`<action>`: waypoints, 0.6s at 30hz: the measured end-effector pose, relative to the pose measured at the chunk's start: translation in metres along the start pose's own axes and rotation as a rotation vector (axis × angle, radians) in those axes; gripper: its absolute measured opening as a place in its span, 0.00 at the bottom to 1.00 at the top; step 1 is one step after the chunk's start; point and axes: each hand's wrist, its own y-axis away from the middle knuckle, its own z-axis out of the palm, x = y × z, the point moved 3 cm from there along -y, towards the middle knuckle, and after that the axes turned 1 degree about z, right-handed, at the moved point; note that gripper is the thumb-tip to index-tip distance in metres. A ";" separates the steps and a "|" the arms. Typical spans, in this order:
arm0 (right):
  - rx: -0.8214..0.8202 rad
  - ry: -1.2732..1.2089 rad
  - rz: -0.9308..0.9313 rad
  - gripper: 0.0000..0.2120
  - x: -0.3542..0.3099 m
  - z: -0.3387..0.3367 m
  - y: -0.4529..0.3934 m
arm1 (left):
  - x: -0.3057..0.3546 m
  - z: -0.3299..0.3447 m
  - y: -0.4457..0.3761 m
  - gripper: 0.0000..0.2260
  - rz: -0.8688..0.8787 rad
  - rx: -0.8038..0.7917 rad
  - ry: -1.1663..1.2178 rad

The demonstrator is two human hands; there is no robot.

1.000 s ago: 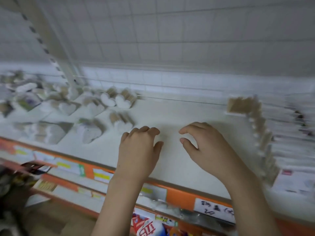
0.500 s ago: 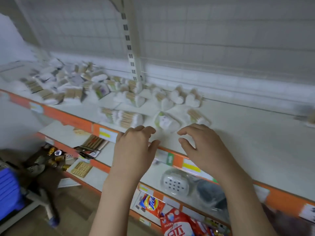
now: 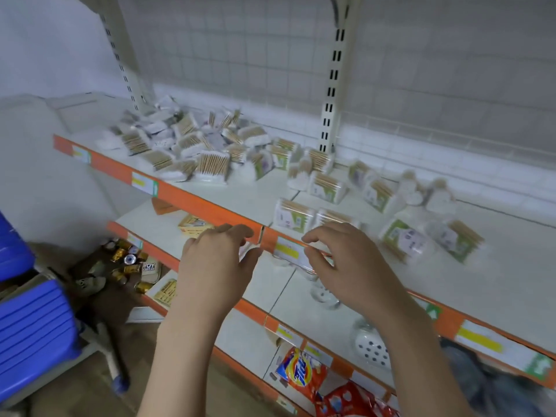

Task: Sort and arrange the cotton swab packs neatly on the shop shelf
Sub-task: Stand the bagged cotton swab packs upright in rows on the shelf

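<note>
Both hands hover in front of the orange-edged white shelf (image 3: 496, 284), palms down and holding nothing. The left hand (image 3: 215, 266) has its fingers loosely curled with the thumb spread to the side; the right hand (image 3: 352, 266) is cupped the same way, thumb and forefinger parted in a narrow gap just before the yellow price label (image 3: 290, 251) on the shelf's front strip. The cotton swab packs lie on the smooth shelf top in two lots. A jumbled heap of packs (image 3: 192, 145) sits at the far left by the slotted metal upright (image 3: 331, 85), clear crinkled plastic showing bundles of pale wooden sticks with white fluffy tips. Loose packs (image 3: 293, 216) are scattered across the middle and right, some with green-and-white paper labels, and a few at the back look heart-shaped, though blur makes that uncertain. The nearest loose packs lie just beyond the fingertips, apart from them. Behind the shelf stands a white wire grid panel (image 3: 240, 55). Below, a glossy orange detergent bag (image 3: 301, 371) lies on a lower shelf, and a ribbed blue plastic crate (image 3: 33, 323) stands on the floor at left.
</note>
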 end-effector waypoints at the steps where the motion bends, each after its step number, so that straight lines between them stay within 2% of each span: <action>1: -0.004 -0.003 -0.006 0.10 -0.003 0.002 -0.006 | -0.006 0.001 -0.003 0.12 -0.012 -0.002 0.003; 9: 0.023 0.007 -0.034 0.09 0.003 0.022 -0.061 | -0.028 0.008 -0.044 0.13 -0.026 0.012 0.014; 18: -0.028 0.009 -0.146 0.10 -0.005 0.048 -0.124 | -0.071 0.000 -0.080 0.14 -0.108 0.048 -0.035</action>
